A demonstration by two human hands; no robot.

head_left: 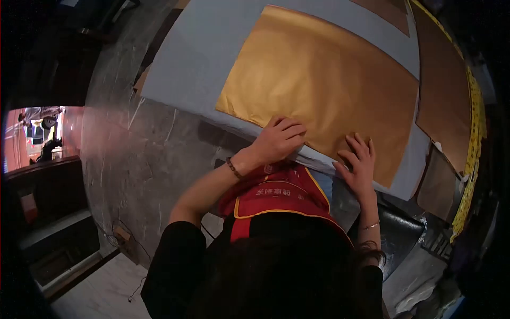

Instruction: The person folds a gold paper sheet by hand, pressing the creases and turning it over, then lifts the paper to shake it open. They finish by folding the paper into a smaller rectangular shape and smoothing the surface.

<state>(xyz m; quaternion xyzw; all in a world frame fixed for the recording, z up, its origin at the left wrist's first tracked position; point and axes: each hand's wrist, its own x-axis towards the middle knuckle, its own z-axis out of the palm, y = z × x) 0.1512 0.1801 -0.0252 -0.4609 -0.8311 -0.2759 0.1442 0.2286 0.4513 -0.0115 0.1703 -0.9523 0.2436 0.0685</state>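
A wide gold-brown sheet (319, 85) lies over a grey-blue covered surface (186, 64), with light creases near its left corner. At the sheet's near edge is my left hand (280, 139), its fingers bent and pressed together on the edge; the thumb is hidden. Farther right, my right hand (358, 162) rests on the same edge with its fingers spread and slightly bent, holding nothing. Between the two hands, a pale layered edge of the covered surface shows below the sheet.
A red apron (284, 191) with yellow trim touches the near edge. Brown boards (443, 90) and a yellow tape or strap (474, 117) stand at the right. Below right is a black padded seat (398, 234). Grey floor (143, 154) and dark furniture (42, 196) lie left.
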